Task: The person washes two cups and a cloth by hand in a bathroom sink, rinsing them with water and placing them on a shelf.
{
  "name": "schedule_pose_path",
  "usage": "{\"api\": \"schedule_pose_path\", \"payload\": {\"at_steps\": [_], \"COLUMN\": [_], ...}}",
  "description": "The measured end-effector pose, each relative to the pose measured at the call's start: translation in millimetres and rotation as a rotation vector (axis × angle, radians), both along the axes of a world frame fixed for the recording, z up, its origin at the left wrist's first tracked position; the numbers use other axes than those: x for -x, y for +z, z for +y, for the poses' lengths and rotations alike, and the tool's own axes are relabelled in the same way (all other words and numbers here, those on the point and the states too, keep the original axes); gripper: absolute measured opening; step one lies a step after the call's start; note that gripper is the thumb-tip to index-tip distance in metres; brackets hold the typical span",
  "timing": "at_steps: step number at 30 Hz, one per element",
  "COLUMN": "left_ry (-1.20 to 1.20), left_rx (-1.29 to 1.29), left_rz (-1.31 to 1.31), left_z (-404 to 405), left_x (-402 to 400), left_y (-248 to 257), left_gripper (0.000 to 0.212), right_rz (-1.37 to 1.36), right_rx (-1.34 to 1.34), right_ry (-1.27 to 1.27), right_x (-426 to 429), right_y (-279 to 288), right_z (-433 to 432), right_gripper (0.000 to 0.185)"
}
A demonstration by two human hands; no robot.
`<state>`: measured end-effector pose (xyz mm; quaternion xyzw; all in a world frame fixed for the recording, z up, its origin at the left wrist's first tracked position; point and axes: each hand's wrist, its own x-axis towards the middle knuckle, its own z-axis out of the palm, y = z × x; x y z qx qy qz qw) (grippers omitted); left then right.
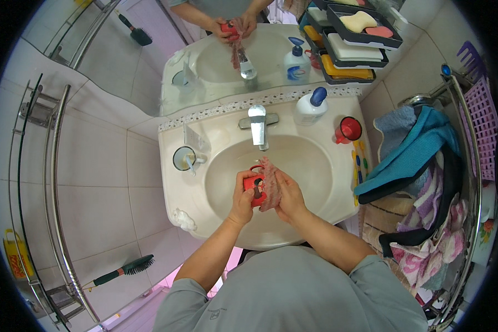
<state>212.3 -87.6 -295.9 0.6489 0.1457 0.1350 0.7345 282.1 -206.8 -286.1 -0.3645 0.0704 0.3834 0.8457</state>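
Note:
Over the front of the sink basin (315, 174), my left hand (242, 203) grips a red cup (254, 191) with a cartoon figure on its side. A pink cloth (270, 186) drapes over the cup's right part, covering its rim or base. My right hand (289, 193) is closed on that cloth and presses it against the cup. Just beyond the hands stands the chrome faucet (257, 126); I cannot tell whether water runs from it. A second red cup (349, 129) stands at the sink's right rear.
A pump bottle (311, 108) stands behind the basin. Several toothbrushes (359, 170) line the right edge near hanging towels (415, 145). To the left are a clear cup (184, 158) and a crumpled white cloth (183, 219). Soap trays (357, 45) are stacked at the wall beside the mirror (224, 95).

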Motion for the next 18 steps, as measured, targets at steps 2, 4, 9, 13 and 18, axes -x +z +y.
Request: {"api": "schedule_pose_path", "payload": {"at_steps": [2, 4, 9, 13, 18], "left_ry": [-0.045, -0.038, 0.016, -0.015, 0.035], "left_rx": [0.033, 0.278, 0.925, 1.109, 1.180], "left_rz": [-0.027, 0.006, 0.070, 0.080, 0.135], "left_z": [1, 0, 3, 11, 14], "left_x": [-1, 2, 4, 6, 10], "left_y": [1, -4, 4, 10, -1], "left_gripper": [0.045, 0.045, 0.051, 0.050, 0.049], "right_rz": [-0.056, -0.160, -0.495, -0.177, 0.053], "right_rx": [0.089, 0.279, 0.661, 0.524, 0.339], "right_ry": [-0.040, -0.052, 0.092, 0.117, 0.027], "right_x": [-2, -7, -22, -25, -22], "right_y": [-15, -21, -39, -34, -21], "right_z": [-1, 2, -2, -17, -26], "right_gripper": [0.032, 0.027, 0.025, 0.028, 0.030]}}
